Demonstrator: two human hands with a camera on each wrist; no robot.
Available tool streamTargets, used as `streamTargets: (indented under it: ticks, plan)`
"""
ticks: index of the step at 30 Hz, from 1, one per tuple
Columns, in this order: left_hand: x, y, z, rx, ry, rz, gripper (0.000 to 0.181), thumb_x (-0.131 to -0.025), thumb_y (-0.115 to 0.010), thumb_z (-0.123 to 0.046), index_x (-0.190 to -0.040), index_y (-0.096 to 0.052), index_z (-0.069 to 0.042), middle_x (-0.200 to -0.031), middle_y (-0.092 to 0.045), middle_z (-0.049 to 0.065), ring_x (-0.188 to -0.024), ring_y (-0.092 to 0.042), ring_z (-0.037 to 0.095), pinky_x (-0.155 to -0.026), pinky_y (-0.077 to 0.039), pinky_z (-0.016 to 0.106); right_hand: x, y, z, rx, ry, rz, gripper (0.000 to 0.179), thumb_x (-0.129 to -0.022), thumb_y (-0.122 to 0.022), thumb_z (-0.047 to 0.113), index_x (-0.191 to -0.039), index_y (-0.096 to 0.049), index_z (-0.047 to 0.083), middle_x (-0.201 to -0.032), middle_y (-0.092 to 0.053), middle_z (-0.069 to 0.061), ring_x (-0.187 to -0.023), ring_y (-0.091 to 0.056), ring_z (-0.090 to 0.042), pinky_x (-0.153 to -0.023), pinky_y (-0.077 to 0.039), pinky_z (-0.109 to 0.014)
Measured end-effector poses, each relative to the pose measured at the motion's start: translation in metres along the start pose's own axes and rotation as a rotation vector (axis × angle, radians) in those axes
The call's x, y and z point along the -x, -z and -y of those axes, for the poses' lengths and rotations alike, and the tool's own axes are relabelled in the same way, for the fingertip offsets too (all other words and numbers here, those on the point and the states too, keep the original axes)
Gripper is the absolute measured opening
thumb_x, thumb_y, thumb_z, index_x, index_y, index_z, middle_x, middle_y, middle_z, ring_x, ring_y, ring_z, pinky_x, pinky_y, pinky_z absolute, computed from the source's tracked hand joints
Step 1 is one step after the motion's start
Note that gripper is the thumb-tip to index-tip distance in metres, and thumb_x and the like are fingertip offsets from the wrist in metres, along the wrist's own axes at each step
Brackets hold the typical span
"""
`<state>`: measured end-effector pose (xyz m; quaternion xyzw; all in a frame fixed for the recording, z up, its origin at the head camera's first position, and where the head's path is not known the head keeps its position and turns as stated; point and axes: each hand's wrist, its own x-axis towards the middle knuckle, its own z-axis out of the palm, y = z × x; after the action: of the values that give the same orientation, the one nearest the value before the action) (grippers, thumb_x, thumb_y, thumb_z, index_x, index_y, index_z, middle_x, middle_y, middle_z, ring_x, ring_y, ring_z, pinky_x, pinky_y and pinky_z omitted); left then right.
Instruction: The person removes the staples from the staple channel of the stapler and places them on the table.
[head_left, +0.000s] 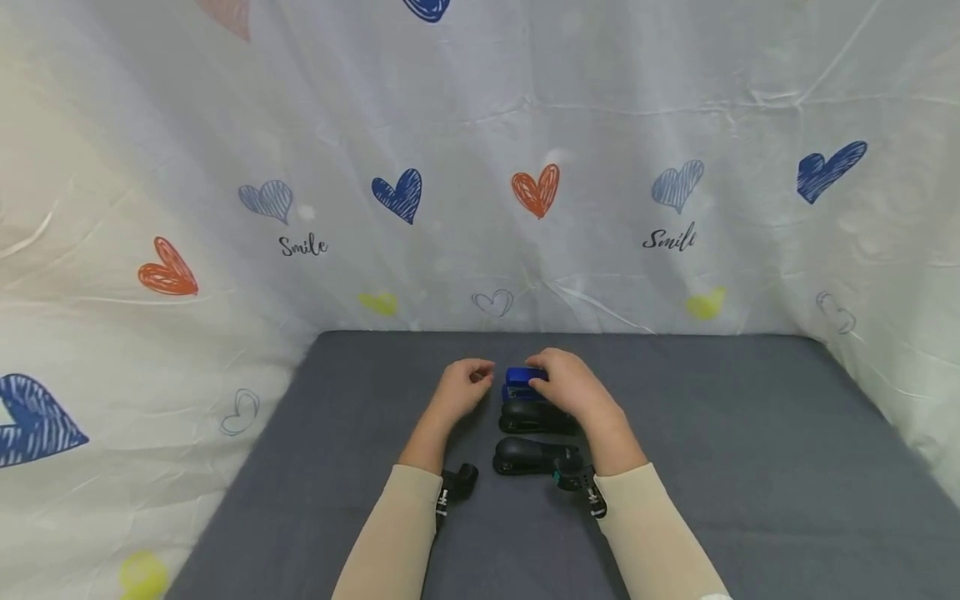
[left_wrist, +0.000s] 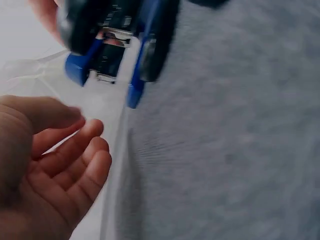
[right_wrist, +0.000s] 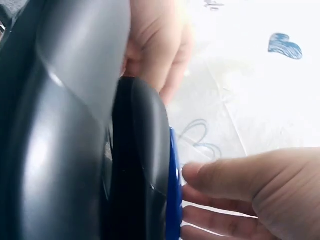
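Observation:
Three staplers lie one behind another on the grey table. The blue stapler (head_left: pixel 516 377) is farthest, a black stapler (head_left: pixel 532 417) stands close in front of it, and a second black stapler (head_left: pixel 525 457) lies nearest. My right hand (head_left: pixel 573 383) grips the blue stapler by its right part, thumb on the near side and fingers on the far side. In the right wrist view, the black staplers hide most of the blue stapler (right_wrist: pixel 174 200). My left hand (head_left: pixel 459 390) hovers left of the blue stapler's front end, fingers loosely bent with nothing in them.
The grey tabletop (head_left: pixel 750 450) extends to both sides of the staplers. Behind it and at the sides hangs a pale curtain (head_left: pixel 465 258) printed with hearts and "Smile". A dark wrist camera (head_left: pixel 459 482) is strapped to each forearm, the right one close to the nearest stapler.

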<state>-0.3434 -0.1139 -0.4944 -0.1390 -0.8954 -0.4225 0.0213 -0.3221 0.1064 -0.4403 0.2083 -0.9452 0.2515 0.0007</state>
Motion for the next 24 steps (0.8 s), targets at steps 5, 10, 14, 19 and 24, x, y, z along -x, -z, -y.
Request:
streamTargets:
  ticks: [5,10,14,19,24]
  plan:
    - [-0.002,-0.008,0.003,-0.063,0.004,0.129,0.031,-0.094,-0.075,-0.010,-0.124,-0.073,0.000,-0.107,-0.070,0.011,-0.103,-0.066,0.028,-0.093,-0.052,0.045,-0.001,-0.003,0.002,0.056,0.003,-0.032,0.032,-0.095,-0.075,0.011,-0.125,-0.072,0.001,-0.122,-0.069,-0.015,-0.114,-0.064,-0.034,-0.100,-0.048,-0.047]
    - [-0.003,-0.014,0.001,-0.150,-0.035,0.167,0.032,-0.093,-0.077,-0.012,-0.123,-0.075,-0.002,-0.096,-0.065,0.006,-0.088,-0.061,0.020,-0.083,-0.052,0.040,-0.003,-0.006,-0.001,0.097,-0.040,-0.042,0.033,-0.092,-0.077,0.009,-0.124,-0.074,0.002,-0.119,-0.069,-0.015,-0.112,-0.065,-0.034,-0.099,-0.049,-0.047]
    - [-0.003,-0.018,-0.002,-0.199,-0.043,0.158,0.032,-0.095,-0.074,-0.014,-0.126,-0.074,-0.005,-0.088,-0.059,0.003,-0.078,-0.053,0.016,-0.072,-0.048,0.036,-0.005,-0.008,-0.001,0.110,-0.082,-0.044,0.033,-0.091,-0.079,0.012,-0.123,-0.075,0.002,-0.116,-0.070,-0.015,-0.110,-0.066,-0.035,-0.098,-0.049,-0.047]
    - [-0.002,-0.020,-0.006,-0.224,-0.029,0.149,0.033,-0.097,-0.073,-0.016,-0.129,-0.072,-0.006,-0.085,-0.057,0.001,-0.075,-0.051,0.015,-0.069,-0.045,0.034,-0.006,-0.009,-0.004,0.112,-0.073,-0.054,0.032,-0.092,-0.079,0.013,-0.121,-0.075,0.002,-0.114,-0.070,-0.014,-0.107,-0.066,-0.034,-0.096,-0.050,-0.047]
    - [-0.002,-0.021,-0.005,-0.256,-0.043,0.144,0.035,-0.097,-0.073,-0.016,-0.130,-0.072,-0.006,-0.085,-0.056,0.001,-0.074,-0.050,0.015,-0.068,-0.044,0.034,-0.004,-0.010,-0.011,0.049,-0.058,-0.074,0.031,-0.091,-0.080,0.014,-0.119,-0.076,0.002,-0.114,-0.070,-0.013,-0.107,-0.066,-0.034,-0.096,-0.050,-0.048]
